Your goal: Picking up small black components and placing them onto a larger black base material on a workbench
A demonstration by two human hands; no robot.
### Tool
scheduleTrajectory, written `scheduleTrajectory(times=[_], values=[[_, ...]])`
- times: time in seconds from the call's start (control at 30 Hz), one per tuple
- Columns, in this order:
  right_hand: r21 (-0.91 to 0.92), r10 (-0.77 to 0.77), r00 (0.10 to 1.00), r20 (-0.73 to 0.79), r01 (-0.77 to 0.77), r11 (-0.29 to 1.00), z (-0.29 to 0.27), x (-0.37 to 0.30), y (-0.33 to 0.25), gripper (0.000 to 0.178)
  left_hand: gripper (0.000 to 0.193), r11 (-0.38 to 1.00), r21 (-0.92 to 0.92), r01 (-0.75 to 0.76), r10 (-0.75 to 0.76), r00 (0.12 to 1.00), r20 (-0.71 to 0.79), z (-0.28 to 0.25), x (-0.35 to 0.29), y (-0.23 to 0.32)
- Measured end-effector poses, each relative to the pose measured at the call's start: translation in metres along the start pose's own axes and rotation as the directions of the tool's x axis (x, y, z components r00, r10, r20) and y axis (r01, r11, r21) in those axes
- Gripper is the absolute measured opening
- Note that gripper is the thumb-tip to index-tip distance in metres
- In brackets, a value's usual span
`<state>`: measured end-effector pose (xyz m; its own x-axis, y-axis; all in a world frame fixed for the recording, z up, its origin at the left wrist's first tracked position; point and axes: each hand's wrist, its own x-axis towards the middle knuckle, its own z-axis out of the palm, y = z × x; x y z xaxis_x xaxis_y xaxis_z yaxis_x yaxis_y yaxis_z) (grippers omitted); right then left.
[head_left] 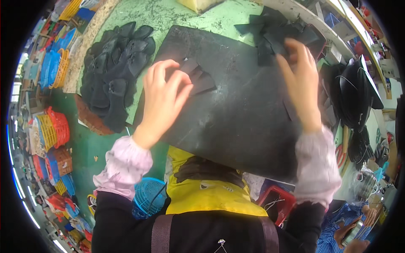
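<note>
My left hand (164, 92) is over the left part of a black board (236, 118). Its thumb and forefinger pinch at the edge of a small group of flat black pieces (201, 83); the fingertips partly hide how these are held. Farther right, my right hand (303, 80) reaches toward a loose pile of flat black cut pieces (265, 36) at the board's far right corner. Its thumb and fingers are apart, slightly blurred, with nothing seen between them. Left of the board lies a heap of black shaped pieces (116, 63), overlapping one another.
Under the board is a green worktop (168, 12) with a raised right edge. Black cord coils (352, 97) hang at the right. Below the board are a blue basket (147, 196) and a red basket (280, 202). Another person's hand (358, 246) shows at lower right.
</note>
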<state>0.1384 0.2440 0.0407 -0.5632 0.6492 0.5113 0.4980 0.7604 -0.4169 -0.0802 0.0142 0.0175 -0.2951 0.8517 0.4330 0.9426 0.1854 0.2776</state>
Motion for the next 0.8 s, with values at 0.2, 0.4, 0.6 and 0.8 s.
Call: scheduleTrajectory(times=[0.2,0.4,0.6,0.8], values=[[-0.481,0.242,0.962,0.125,-0.155,0.863,0.031,0.047,0.037,0.040,0.021,0.996,0.073,0.052,-0.047,0.997,-0.066,0.011,0.016,-0.023],[0.035,-0.137,0.967,0.216,0.133,0.991,0.015,-0.005,-0.008,0.027,0.031,0.942,-0.336,-0.025,0.050,0.997,0.067,0.001,0.016,0.017],[0.274,-0.117,0.939,0.325,0.025,0.962,-0.031,-0.054,-0.025,0.042,0.056,0.833,-0.494,-0.251,0.336,0.937,0.091,0.034,0.038,0.046],[-0.018,0.382,0.879,0.286,-0.394,0.919,-0.064,-0.094,0.001,0.031,0.049,0.853,-0.411,-0.323,0.441,0.866,0.234,0.039,0.027,0.056]])
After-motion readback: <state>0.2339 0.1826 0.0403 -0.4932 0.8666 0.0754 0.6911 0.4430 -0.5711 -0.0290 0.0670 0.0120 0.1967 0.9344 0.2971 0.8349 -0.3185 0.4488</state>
